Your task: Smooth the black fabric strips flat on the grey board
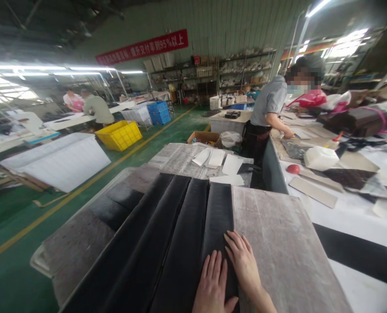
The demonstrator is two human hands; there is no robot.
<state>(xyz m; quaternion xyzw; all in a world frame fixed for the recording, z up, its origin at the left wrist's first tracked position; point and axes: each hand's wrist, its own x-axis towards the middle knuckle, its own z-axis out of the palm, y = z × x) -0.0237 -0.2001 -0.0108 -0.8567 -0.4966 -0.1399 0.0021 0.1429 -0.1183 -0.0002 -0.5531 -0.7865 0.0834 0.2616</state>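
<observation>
Both hands flat, fingers spread, gripping nothing. Left hand (213,284) presses palm-down on the rightmost black strip (217,217), one of several overlapping black strips laid side by side. Right hand (243,261) just beside it, straddling the strip's edge and the grey felt board (278,243). Co-worker in a grey shirt (269,100) bends over the far worktable (346,217).

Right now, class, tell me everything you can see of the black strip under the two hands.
The black strip is long, narrow and flat, with a matte surface that looks like foam or felt. It is the rightmost of a row of similar strips lying side by side and running away from the viewer. Its right edge meets a grey board. The left hand and right hand lie flat on its near end, fingers pointing forward.
</observation>
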